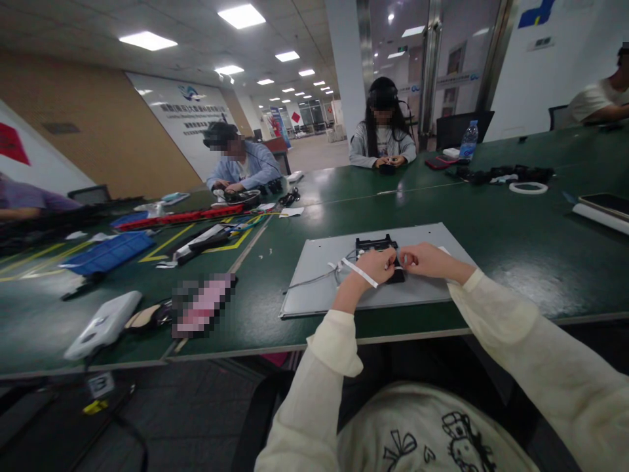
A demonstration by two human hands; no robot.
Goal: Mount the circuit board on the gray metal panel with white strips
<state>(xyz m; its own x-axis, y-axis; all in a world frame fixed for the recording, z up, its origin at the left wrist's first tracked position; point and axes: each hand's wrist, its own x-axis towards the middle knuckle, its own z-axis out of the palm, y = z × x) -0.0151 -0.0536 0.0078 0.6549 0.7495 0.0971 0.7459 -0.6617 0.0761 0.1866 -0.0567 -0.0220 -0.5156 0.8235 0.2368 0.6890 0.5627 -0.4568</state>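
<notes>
While the black, rectangular, plastic-looking device (375, 244) lay on the flat grey board (422, 292), my left fingers (387, 257) and right fingers (409, 258) curled narrowly over it, holding something I couldn't make out.

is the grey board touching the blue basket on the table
Apart: the head view plainly shows green tabletop between the grey board and the blue basket.
</notes>
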